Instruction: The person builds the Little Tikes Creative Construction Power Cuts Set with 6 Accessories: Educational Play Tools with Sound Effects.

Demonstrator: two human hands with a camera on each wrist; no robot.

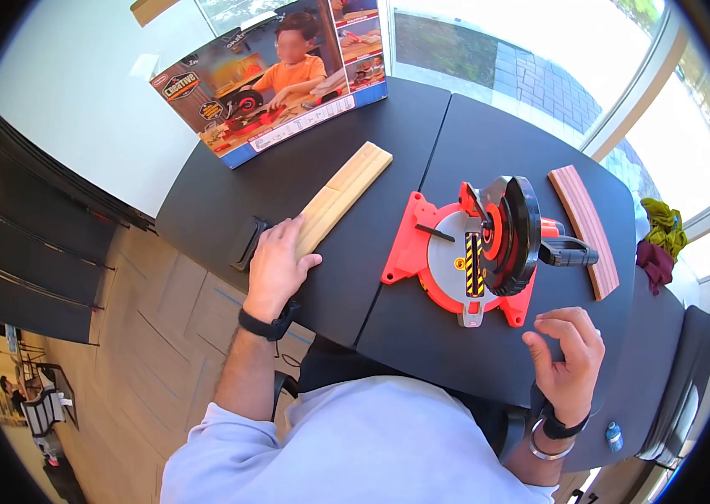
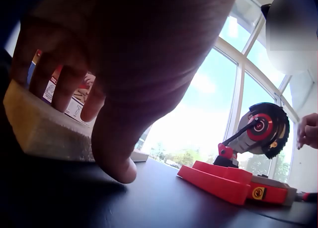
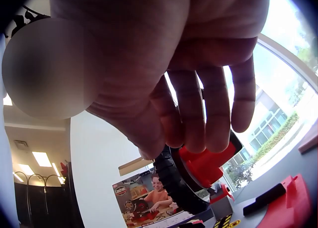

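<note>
My left hand [image 1: 277,265] rests over the near end of a pale wooden board [image 1: 346,186], which has a seam across its middle. In the left wrist view the fingers [image 2: 62,91] reach over the board's top, while the thumb [image 2: 117,158] spreads to the near side. A red, grey and black toy miter saw [image 1: 489,252] stands at the middle of the table, its black handle [image 1: 569,251] pointing right. My right hand [image 1: 571,357] hovers near the table's front edge, below that handle, fingers loosely bent and holding nothing.
A printed toy box [image 1: 288,84] stands at the back left. Right of the saw lies a reddish striped wooden board [image 1: 583,227]. A black object [image 1: 247,242] sits left of my left hand. Crumpled cloths [image 1: 661,239] and a small bottle [image 1: 613,437] are at the far right.
</note>
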